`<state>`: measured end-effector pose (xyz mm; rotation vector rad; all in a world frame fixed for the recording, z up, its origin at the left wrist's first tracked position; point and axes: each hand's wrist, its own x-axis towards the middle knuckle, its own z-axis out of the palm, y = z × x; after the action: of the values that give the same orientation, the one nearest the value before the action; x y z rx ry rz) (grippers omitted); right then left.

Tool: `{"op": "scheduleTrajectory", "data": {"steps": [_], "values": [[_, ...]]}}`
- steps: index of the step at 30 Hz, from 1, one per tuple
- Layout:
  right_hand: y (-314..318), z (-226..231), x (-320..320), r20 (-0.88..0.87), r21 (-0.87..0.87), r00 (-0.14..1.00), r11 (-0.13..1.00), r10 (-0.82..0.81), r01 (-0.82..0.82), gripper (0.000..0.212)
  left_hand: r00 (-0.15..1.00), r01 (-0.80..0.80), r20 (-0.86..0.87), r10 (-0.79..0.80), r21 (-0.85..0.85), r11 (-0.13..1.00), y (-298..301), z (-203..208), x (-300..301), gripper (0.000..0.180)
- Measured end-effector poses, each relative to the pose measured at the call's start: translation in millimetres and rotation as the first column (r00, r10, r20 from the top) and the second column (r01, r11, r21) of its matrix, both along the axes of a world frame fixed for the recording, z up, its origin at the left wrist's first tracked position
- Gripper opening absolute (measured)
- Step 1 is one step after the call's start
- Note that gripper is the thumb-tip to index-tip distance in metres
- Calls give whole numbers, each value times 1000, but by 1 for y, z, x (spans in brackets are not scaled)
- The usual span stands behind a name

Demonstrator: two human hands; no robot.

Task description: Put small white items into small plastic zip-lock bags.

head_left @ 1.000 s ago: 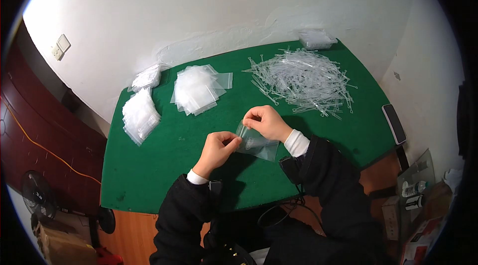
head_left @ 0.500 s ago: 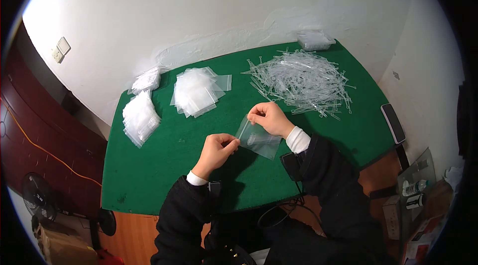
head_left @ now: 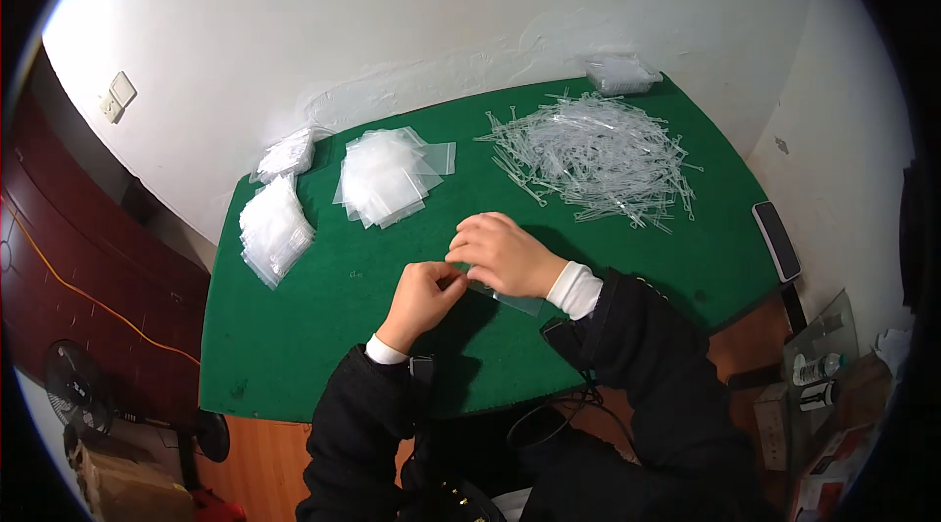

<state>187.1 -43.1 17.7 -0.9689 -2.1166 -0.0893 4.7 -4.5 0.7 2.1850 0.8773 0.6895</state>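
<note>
My left hand (head_left: 423, 301) pinches the corner of a clear zip-lock bag (head_left: 521, 303) between thumb and fingertips. Right beside it, my right hand (head_left: 505, 255) is closed on the same bag's top edge, its fingers bent over and its thumb close to my left fingertips. Most of the bag is hidden beneath my right hand; only its lower edge shows. To the far right of my hands lies a big heap of clear thin plastic sticks with looped ends (head_left: 598, 154). A pile of flat clear zip-lock bags (head_left: 384, 179) is fanned out at the far left.
Two stacks of bags with clear contents, a nearer stack (head_left: 276, 233) and a farther stack (head_left: 287, 155), sit at the table's left. A clear plastic box (head_left: 623, 76) stands at the far right corner. A phone (head_left: 776, 241) lies at the right edge of the green table (head_left: 323, 346).
My right hand has slid left and nearer along the bag's top edge to meet my left hand, and it now covers most of the bag. My left hand has barely moved.
</note>
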Motion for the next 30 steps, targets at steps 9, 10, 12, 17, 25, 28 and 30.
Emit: {"op": "scheduleTrajectory", "data": {"steps": [9, 10, 12, 17, 25, 28, 30], "values": [[2, -10, 0, 108, -92, 994, 996, 20, -10, 20, 999, 45, -11, -43, 234, 971, -3, 7, 3, 10], [2, -11, 1, 110, -94, 994, 996, 16, -5, 20, 998, 63, -8, -63, 254, 965, -3, 7, 4, 10], [2, -13, 2, 118, -104, 993, 995, 13, 0, 19, 998, 68, -9, -68, 252, 965, -3, 7, 4, 10], [3, -13, 4, 135, -127, 991, 992, 19, -2, 17, 997, 73, -3, -74, 251, 965, -3, 8, 2, 10], [8, -14, 18, 38, -154, 999, 988, -3, 9, 12, 999, 40, -2, -41, 181, 983, -3, 6, 0, 13], [9, -14, 22, 9, -151, 1000, 988, -29, 31, 10, 999, 33, 6, -35, 157, 987, -2, 5, -1, 14], [11, -16, 25, -2, -134, 998, 989, -62, 61, 8, 999, 33, 13, -35, 145, 989, -2, 5, 0, 15]]}}
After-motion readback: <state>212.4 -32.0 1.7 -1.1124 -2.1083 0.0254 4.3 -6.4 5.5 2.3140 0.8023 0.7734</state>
